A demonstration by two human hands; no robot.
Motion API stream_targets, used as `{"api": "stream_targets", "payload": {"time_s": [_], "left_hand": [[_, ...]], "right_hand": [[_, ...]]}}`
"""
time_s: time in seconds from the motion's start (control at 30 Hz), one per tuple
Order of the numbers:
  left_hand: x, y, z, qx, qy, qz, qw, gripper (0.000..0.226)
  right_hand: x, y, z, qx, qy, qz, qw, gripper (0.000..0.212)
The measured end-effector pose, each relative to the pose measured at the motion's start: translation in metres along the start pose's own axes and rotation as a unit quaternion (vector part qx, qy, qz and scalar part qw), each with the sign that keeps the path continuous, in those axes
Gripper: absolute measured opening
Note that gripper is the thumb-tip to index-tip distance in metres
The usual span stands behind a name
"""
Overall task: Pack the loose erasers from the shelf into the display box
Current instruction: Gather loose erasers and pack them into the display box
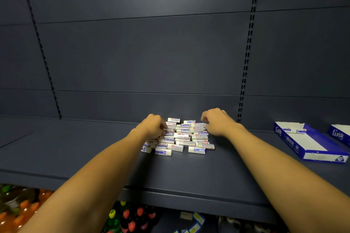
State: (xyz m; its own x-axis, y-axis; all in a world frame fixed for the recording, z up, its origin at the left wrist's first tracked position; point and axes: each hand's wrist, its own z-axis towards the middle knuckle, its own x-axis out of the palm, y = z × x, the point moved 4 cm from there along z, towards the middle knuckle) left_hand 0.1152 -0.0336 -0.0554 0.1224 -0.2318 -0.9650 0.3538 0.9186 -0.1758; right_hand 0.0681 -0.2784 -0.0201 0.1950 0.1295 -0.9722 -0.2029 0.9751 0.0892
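Packing barely begun; nearly all the erasers (180, 136) lie heaped between the hands on the shelf (75, 147).
Left hand (153, 126) and right hand (217, 122) curl onto the heap's sides, whether gripping any I cannot tell; display box (310, 143), well right of the right hand, holds only a few; small white blocks in glossy printed sleeves; thin blue-and-white card tray; matte dark metal.

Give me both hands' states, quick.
Left hand: fingers curled into the left side of the eraser pile, gripping erasers.
Right hand: fingers curled at the pile's right edge; whether it holds an eraser cannot be told.
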Motion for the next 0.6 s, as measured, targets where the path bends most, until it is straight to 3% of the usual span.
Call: {"api": "stream_targets", "payload": {"time_s": [0.3, 0.6], "left_hand": [[0.006, -0.002, 0.013, 0.050, 0.014, -0.007, 0.999, 0.013], [0.013, -0.003, 0.015, 0.064, 0.024, -0.004, 0.998, 0.022]], "right_hand": [[-0.001, 0.020, 0.012, -0.001, 0.003, 0.006, 1.000, 0.028], [0.019, 0.052, 0.018, -0.025, 0.029, 0.055, 0.998, 0.025]]}}
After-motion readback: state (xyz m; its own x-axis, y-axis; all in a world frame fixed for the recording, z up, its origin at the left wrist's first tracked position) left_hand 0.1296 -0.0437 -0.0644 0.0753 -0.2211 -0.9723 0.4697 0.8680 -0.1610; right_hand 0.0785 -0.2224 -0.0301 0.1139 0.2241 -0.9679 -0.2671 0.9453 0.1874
